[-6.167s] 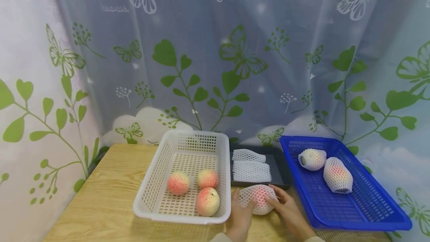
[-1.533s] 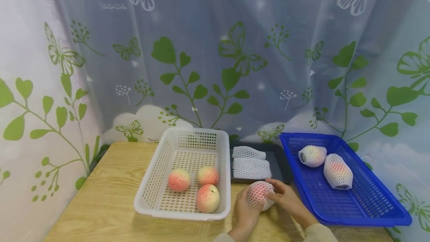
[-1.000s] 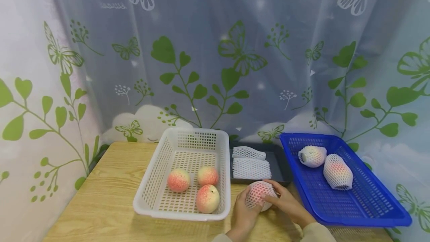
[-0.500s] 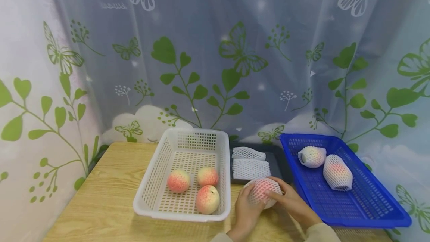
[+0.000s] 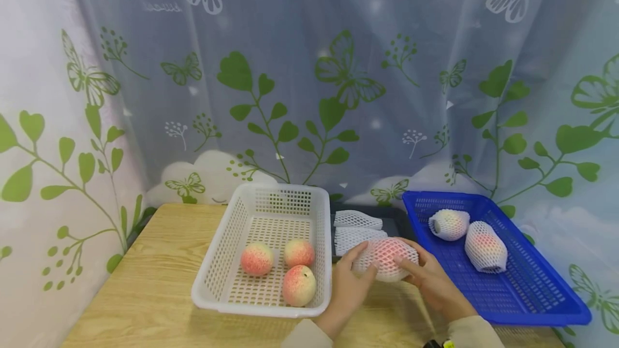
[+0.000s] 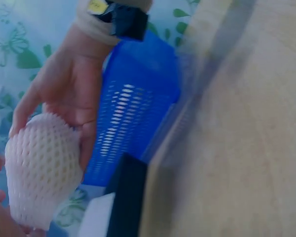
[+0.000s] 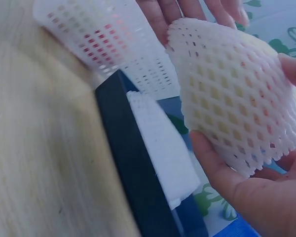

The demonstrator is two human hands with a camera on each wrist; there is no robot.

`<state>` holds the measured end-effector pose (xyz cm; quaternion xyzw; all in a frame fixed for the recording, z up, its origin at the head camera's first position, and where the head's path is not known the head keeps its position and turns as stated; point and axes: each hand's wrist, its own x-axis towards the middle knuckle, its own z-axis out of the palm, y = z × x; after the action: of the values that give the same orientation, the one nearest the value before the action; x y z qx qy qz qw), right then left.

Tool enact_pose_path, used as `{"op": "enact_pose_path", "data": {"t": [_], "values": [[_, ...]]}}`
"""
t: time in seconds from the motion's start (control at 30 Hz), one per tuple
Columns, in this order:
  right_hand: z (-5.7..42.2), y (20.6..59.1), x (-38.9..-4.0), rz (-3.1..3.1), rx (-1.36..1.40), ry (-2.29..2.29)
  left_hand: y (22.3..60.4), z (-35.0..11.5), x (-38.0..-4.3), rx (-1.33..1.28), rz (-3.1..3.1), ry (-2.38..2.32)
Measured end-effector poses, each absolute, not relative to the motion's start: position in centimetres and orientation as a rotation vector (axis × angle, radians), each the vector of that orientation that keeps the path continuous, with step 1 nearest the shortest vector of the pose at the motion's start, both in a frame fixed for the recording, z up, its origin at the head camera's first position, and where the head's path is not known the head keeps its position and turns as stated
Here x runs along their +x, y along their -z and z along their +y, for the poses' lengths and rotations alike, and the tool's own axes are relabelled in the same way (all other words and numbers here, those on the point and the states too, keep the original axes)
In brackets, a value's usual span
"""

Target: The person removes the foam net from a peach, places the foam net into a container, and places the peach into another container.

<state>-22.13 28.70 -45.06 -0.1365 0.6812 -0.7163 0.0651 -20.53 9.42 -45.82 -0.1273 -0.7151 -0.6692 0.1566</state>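
Observation:
A pink and yellow peach in a white foam net sleeve (image 5: 387,259) is held off the table between both hands. My left hand (image 5: 347,289) grips its left end, with the thumb on the near side. My right hand (image 5: 435,282) holds the other end, fingers curled behind. The right wrist view shows the sleeve's net (image 7: 232,94) stretched around the fruit, and the right thumb and fingers at its edge. In the left wrist view only the tips of the left fingers (image 6: 0,217) show beside the netted peach (image 6: 44,163).
Left of the hands stands a white basket (image 5: 261,313) with three bare peaches. Flat foam net sleeves (image 5: 358,220) lie in a dark tray (image 5: 398,224) behind the hands. A blue basket (image 5: 527,289) on the right bears two netted peaches (image 5: 486,248).
Both hands have lifted the netted peach up and slightly right, from near the table to in front of the tray. Earlier they worked the sleeve around it lower down. Baskets unchanged.

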Motion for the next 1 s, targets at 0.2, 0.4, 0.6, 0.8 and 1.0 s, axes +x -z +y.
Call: {"op": "enact_pose_path", "data": {"t": [0.2,0.4,0.6,0.8,1.0], "values": [[28.8,44.0,-22.1,1.938,-0.55,2.259,44.0,7.8,-21.2,-0.289,-1.83,2.157],[28.6,43.3,-22.1,1.858,-0.645,2.309,43.6,6.3,-22.0,-0.223,-1.784,2.266],[28.3,43.2,-21.9,1.845,-0.67,2.315,43.6,5.8,-22.1,-0.177,-1.819,2.328],[28.1,43.6,-21.6,1.835,-0.668,2.327,44.0,5.6,-21.6,-0.228,-1.85,2.456],[27.8,44.1,-21.7,1.734,-0.715,2.365,44.1,5.6,-21.4,-0.383,-1.843,2.509]]}}
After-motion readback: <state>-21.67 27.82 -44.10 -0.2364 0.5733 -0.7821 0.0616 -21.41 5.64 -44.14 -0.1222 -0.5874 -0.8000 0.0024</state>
